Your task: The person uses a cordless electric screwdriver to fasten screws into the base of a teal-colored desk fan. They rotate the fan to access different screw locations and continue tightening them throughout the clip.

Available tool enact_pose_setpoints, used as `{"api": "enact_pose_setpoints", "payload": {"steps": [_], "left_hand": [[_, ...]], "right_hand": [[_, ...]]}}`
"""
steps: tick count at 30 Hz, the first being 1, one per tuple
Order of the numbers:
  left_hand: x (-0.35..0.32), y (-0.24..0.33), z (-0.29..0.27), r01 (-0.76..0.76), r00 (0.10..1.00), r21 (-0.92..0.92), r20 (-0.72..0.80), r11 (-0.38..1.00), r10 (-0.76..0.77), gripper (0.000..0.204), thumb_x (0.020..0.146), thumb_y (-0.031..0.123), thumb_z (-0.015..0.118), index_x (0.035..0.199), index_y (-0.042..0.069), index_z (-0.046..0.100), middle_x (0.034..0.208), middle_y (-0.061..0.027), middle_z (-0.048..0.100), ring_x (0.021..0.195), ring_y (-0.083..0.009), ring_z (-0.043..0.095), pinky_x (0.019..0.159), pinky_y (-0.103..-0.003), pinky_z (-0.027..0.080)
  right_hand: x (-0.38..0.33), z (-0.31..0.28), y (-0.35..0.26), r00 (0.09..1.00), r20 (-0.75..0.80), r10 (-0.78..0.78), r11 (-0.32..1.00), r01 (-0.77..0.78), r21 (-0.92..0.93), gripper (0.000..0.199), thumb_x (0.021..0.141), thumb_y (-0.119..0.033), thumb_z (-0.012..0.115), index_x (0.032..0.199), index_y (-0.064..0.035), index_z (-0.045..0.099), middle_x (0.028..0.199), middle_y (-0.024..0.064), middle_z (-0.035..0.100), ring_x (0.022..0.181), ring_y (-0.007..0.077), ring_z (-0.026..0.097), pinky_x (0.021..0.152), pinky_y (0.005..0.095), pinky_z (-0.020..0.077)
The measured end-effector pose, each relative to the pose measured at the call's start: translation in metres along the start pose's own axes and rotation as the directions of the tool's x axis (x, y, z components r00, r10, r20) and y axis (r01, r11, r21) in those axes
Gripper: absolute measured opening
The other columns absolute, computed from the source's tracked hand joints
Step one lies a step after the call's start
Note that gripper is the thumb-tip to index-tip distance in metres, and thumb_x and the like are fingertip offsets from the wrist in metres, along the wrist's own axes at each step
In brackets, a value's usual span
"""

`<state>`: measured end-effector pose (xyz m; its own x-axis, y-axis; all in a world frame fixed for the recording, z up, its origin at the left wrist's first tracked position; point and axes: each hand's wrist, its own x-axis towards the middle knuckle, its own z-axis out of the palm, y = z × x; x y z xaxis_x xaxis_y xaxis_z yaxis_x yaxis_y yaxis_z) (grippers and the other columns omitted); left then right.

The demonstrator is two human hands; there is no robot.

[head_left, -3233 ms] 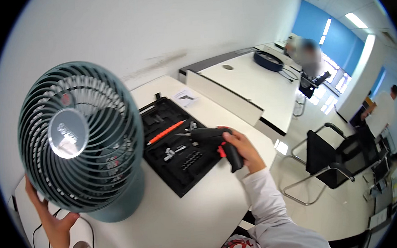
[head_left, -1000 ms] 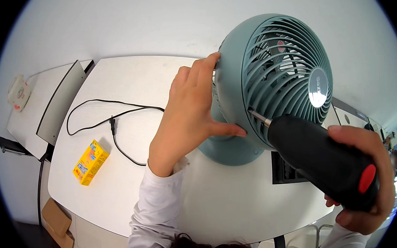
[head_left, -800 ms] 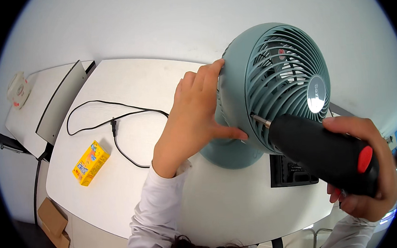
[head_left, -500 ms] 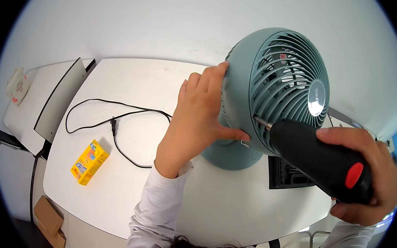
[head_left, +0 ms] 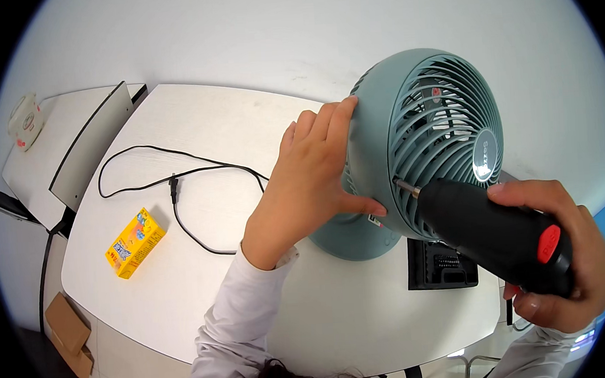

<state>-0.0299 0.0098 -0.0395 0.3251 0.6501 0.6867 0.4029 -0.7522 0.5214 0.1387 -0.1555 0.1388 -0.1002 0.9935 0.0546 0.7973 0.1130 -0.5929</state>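
A grey-green desk fan (head_left: 376,143) stands on its round base on the white table, its slatted front grille turned to the right. My left hand (head_left: 312,171) grips the rim of the fan housing, fingers over the top and back, thumb low on the side. In my right hand (head_left: 569,249) is a black cordless electric screwdriver (head_left: 488,229) with a red button. Its metal bit meets the lower left edge of the grille; whether a screw sits there is too small to make out. The handle partly hides the grille's lower part.
Left on the white table (head_left: 213,305) lie a yellow box (head_left: 135,243) and a looped black power cord (head_left: 175,152) with its plug. A black bit case (head_left: 442,263) lies behind the screwdriver. Beyond a divider (head_left: 92,146), another table carries a white container (head_left: 26,123). Cardboard (head_left: 69,335) rests on the floor.
The whole view has shifted slightly. The fan and both hands appear a little farther right, with the bit still at the same spot on the grille edge.
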Motion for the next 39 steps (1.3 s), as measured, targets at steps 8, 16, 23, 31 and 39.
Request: {"api": "enact_pose_setpoints", "payload": {"steps": [8, 16, 23, 31, 39], "left_hand": [[0.0, -0.002, 0.001, -0.02, 1.0, 0.015, -0.007, 1.0, 0.021, 0.115, 0.042, 0.036, 0.095, 0.138, 0.002, 0.041, 0.125, -0.0126, 0.052, 0.104, -0.0316, 0.049, 0.096, -0.039, 0.042], [0.0, -0.003, 0.0, -0.021, 1.0, 0.021, 0.0, 1.0, 0.021, 0.117, 0.041, 0.038, 0.094, 0.139, 0.002, 0.041, 0.125, -0.0128, 0.052, 0.104, -0.032, 0.048, 0.096, -0.039, 0.041], [0.001, -0.002, 0.002, -0.024, 1.0, 0.03, 0.003, 0.999, 0.024, 0.12, 0.04, 0.039, 0.094, 0.141, 0.002, 0.039, 0.127, -0.0132, 0.051, 0.106, -0.0323, 0.048, 0.097, -0.04, 0.041], [0.0, -0.001, 0.0, -0.014, 1.0, 0.032, 0.011, 0.999, 0.013, 0.122, 0.041, 0.041, 0.094, 0.141, 0.002, 0.038, 0.129, -0.0143, 0.051, 0.109, -0.0328, 0.048, 0.099, -0.04, 0.041], [-0.001, -0.002, 0.001, -0.023, 1.0, 0.046, 0.004, 0.999, 0.023, 0.123, 0.04, 0.043, 0.094, 0.142, 0.001, 0.037, 0.13, -0.0147, 0.051, 0.109, -0.0331, 0.048, 0.099, -0.04, 0.042]], "right_hand": [[0.002, 0.005, 0.004, 0.993, -0.047, -0.112, 0.994, 0.111, -0.015, 0.076, 0.066, -0.036, 0.073, 0.123, 0.0106, 0.053, 0.107, 0.0198, 0.06, 0.084, 0.0205, 0.066, 0.072, 0.0257, 0.0513], [0.005, 0.001, 0.005, 0.995, 0.01, -0.103, 0.995, 0.103, 0.016, 0.075, 0.066, -0.031, 0.071, 0.124, 0.0111, 0.052, 0.112, 0.0217, 0.059, 0.088, 0.0232, 0.067, 0.078, 0.0274, 0.0518], [0.006, -0.007, 0.012, 0.969, 0.094, -0.229, 0.972, 0.233, -0.041, 0.076, 0.066, -0.031, 0.07, 0.127, 0.0101, 0.05, 0.112, 0.0225, 0.059, 0.094, 0.0266, 0.067, 0.085, 0.0296, 0.0509], [0.005, -0.005, 0.012, 0.977, 0.078, -0.196, 0.978, 0.2, -0.052, 0.075, 0.067, -0.031, 0.07, 0.127, 0.0087, 0.05, 0.11, 0.0222, 0.06, 0.092, 0.0263, 0.068, 0.083, 0.029, 0.0515], [0.005, -0.005, 0.016, 0.965, 0.084, -0.248, 0.963, 0.255, -0.085, 0.076, 0.067, -0.034, 0.071, 0.127, 0.0084, 0.05, 0.108, 0.0215, 0.061, 0.09, 0.0258, 0.068, 0.082, 0.0288, 0.0517]]}}
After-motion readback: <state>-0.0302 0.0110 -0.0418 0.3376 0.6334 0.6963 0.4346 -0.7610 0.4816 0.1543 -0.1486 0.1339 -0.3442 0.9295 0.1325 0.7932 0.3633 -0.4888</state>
